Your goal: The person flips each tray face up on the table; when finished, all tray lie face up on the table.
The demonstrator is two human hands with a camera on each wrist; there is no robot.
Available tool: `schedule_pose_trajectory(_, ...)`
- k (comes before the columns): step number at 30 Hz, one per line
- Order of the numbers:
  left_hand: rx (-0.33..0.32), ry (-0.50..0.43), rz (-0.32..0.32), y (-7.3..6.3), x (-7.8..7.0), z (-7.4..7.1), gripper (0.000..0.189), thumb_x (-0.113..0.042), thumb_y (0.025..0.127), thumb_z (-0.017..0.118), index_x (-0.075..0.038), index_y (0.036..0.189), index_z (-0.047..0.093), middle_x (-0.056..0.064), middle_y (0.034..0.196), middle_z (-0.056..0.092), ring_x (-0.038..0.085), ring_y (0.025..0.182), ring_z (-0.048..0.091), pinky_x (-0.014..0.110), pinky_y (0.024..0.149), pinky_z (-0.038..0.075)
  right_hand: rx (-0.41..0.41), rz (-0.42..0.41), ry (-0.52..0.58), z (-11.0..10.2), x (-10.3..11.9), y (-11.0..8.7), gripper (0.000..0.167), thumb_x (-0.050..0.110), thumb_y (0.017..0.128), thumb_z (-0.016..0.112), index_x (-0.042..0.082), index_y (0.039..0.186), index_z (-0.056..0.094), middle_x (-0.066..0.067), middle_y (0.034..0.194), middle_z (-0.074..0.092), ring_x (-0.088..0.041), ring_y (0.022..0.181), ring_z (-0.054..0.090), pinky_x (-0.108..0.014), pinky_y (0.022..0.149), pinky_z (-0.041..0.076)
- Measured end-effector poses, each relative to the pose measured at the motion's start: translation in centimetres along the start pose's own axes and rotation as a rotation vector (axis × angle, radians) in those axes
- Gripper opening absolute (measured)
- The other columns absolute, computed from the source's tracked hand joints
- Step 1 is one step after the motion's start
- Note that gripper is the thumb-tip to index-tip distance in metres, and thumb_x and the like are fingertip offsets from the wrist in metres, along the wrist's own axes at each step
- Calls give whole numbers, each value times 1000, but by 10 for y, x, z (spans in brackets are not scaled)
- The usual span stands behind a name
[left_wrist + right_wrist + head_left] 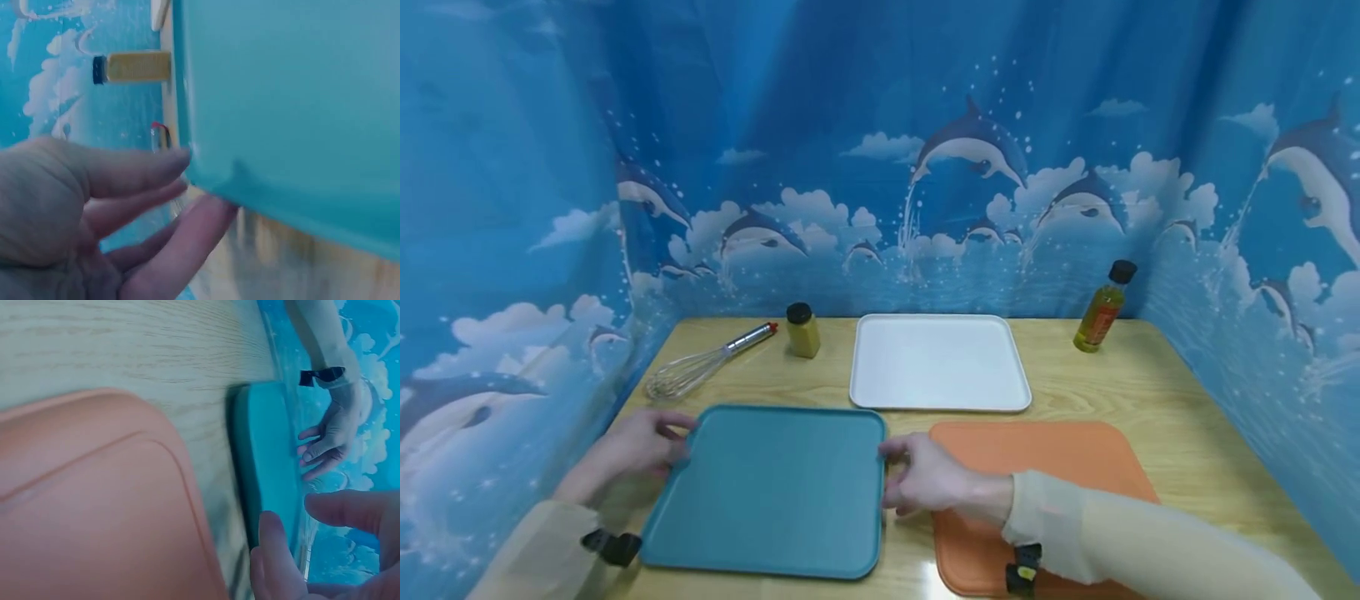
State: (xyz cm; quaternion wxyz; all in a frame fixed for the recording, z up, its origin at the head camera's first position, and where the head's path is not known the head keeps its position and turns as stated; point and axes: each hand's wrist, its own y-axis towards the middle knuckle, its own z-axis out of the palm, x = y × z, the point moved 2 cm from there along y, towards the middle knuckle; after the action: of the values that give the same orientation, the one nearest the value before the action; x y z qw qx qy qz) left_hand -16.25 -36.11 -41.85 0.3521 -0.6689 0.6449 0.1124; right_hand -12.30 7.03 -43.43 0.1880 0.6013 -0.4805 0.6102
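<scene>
A teal rectangular tray (782, 492) lies on the left of the table between both hands. My left hand (643, 442) is at its far left corner. In the left wrist view the thumb (169, 165) reaches the rim, and the other fingers lie at the outer edge with their tips partly hidden by the tray. At the right edge is my right hand (928, 475), its fingertips right at the rim. Up close in the right wrist view, thumb and fingers stand apart, with the tray's side (269, 444) just past them. The right forearm crosses over an orange board (1037, 446).
A white tray (940, 362) lies at the back middle. Left of it are a black-capped jar (803, 333) with yellowish contents and a wire whisk (707, 364). An oil bottle (1102, 312) stands at the back right. A dolphin-print curtain (850, 167) encloses the wooden table.
</scene>
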Motion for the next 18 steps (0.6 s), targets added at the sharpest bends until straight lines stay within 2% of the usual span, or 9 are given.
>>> schedule_pose_trajectory(3,-89,3,4,-5,-11,-1,52,-13,103,72,14,146,63,32,117,81,23,81,81,38,68,69,-16,-5,21,-8,3,-6,84,-11,85,79,-9,163,48,-27,146,63,-19,95,75,-41,80,72)
schedule_pose_trajectory(6,-152,-1,10,-8,-28,2,50,-19,108,70,11,147,65,31,121,81,21,80,81,36,68,68,-24,-28,-17,-20,7,-15,86,-5,88,82,-8,166,45,-27,153,58,-18,103,73,-40,80,71)
schedule_pose_trajectory(9,-160,13,43,-10,-51,11,47,-23,110,68,6,148,67,31,128,78,20,80,81,35,69,67,-14,-89,-124,-37,15,-26,85,6,92,85,-7,166,46,-28,152,62,-18,105,73,-37,79,69)
schedule_pose_trajectory(12,-165,22,86,-14,-77,24,46,-27,111,70,1,148,69,30,135,76,20,82,82,34,69,66,-26,-189,-254,-55,26,-40,84,17,95,86,-7,166,47,-29,150,66,-27,112,77,-34,82,67)
schedule_pose_trajectory(15,-158,-14,150,-16,-104,38,46,-29,111,71,-2,148,70,26,134,78,23,90,82,34,70,66,-85,-262,-355,-74,35,-54,83,25,96,87,-4,165,50,-29,151,67,-39,121,77,-35,86,67)
schedule_pose_trajectory(18,-141,-50,222,-15,-132,55,45,-28,109,73,-3,146,72,21,130,81,25,99,81,34,73,67,-145,-272,-401,-91,36,-68,81,27,98,87,0,166,51,-27,156,65,-43,127,74,-43,92,68)
